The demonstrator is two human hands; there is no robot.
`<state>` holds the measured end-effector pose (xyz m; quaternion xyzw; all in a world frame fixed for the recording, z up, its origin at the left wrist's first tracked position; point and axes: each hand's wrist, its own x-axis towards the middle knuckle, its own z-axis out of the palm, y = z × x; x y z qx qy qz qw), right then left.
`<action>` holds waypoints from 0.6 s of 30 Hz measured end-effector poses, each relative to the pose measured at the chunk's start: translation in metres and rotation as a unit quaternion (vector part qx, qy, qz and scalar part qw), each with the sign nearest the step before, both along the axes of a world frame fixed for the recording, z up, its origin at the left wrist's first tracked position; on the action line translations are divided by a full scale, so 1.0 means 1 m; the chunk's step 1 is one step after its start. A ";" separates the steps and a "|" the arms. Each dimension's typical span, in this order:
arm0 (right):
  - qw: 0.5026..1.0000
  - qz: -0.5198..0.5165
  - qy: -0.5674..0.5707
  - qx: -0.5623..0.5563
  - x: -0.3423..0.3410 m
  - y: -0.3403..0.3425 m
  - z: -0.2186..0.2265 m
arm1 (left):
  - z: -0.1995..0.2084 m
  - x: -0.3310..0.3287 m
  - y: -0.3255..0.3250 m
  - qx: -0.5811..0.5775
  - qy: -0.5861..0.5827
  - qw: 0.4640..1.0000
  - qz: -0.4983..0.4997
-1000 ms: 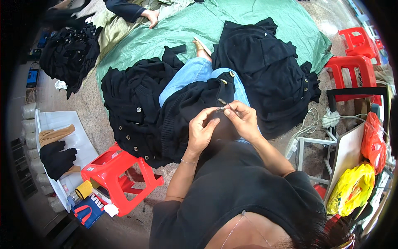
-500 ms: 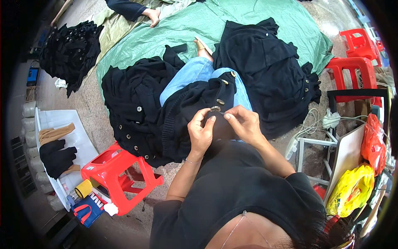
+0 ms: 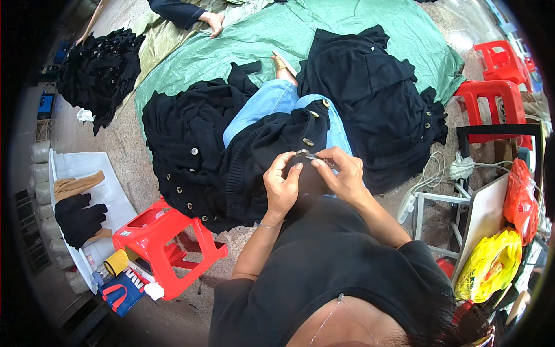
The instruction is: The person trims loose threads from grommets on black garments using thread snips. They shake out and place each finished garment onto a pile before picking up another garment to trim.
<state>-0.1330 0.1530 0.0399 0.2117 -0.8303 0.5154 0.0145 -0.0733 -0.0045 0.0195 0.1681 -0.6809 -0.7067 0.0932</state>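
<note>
A black knit cardigan (image 3: 269, 139) lies across my lap, with large shiny buttons along its front band. My left hand (image 3: 282, 188) is closed, thumb and index finger pinching the band beside a button (image 3: 302, 152). Close by on the right, my right hand (image 3: 344, 176) is also closed in a pinch. Between its fingertips shows a small silvery metal tool (image 3: 311, 157), its tip at that button; its exact kind is too small to make out. Another button (image 3: 308, 142) sits just above on the band.
Black garment piles (image 3: 361, 98) flank my legs on a green tarp (image 3: 248, 49). A red stool (image 3: 173, 243) and white tray (image 3: 118, 191) stand left. At right are red stools (image 3: 491, 92), a yellow bag (image 3: 491, 266) and cables. Another person's hand (image 3: 213, 23) rests at the far side.
The silvery tool in my right hand now shows more clearly, its tip at the button. My fingers have shifted slightly; both hands remain in nearly the same place.
</note>
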 end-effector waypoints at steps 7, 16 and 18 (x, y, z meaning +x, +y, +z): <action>0.999 0.005 0.049 0.009 -0.001 -0.002 0.001 | 0.001 0.000 0.001 -0.014 0.001 1.000 -0.002; 0.996 0.011 0.082 0.029 -0.002 -0.004 0.003 | 0.001 0.000 0.002 -0.018 -0.007 1.000 -0.015; 0.995 0.012 0.092 0.032 -0.003 -0.004 0.002 | 0.001 0.000 0.002 -0.021 -0.007 1.000 -0.015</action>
